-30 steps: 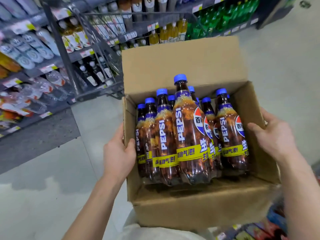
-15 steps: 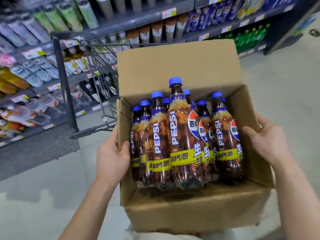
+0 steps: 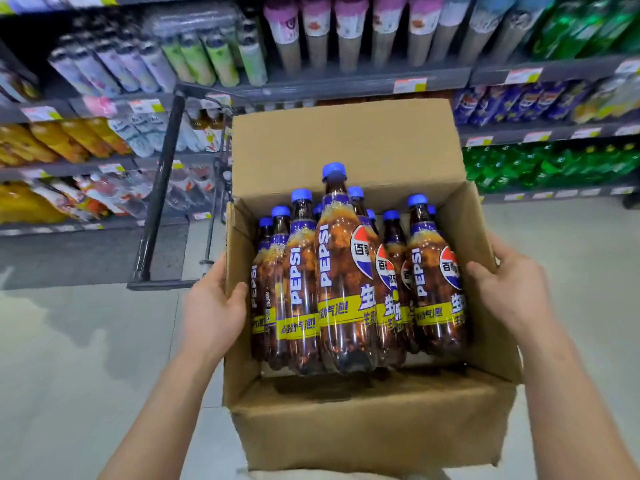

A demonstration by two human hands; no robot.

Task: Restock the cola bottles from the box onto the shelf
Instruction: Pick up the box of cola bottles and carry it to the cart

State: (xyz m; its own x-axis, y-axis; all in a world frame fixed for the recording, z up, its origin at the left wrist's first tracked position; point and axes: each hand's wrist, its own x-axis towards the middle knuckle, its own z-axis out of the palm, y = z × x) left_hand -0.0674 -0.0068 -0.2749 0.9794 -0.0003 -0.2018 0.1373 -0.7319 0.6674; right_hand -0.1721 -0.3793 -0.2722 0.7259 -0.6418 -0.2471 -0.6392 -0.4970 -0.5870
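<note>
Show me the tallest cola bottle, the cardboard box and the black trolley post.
tallest cola bottle (image 3: 341, 271): head view, on its mid-body label.
cardboard box (image 3: 374, 427): head view, on its near outer wall.
black trolley post (image 3: 161, 188): head view, on the middle of the bar.

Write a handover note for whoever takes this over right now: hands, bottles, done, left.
Left hand: grips the left wall of the cardboard box, thumb inside.
Right hand: grips the right wall, thumb over the rim.
Cola bottles: all in the box, capped, grouped at its far end. The box is held in the air facing the shelves.
Done: box brought to the shelves; no bottle out yet.
Left: free a hand, probably by setting the box down, then shelve every bottle. Target slot unclear from this view.
</note>
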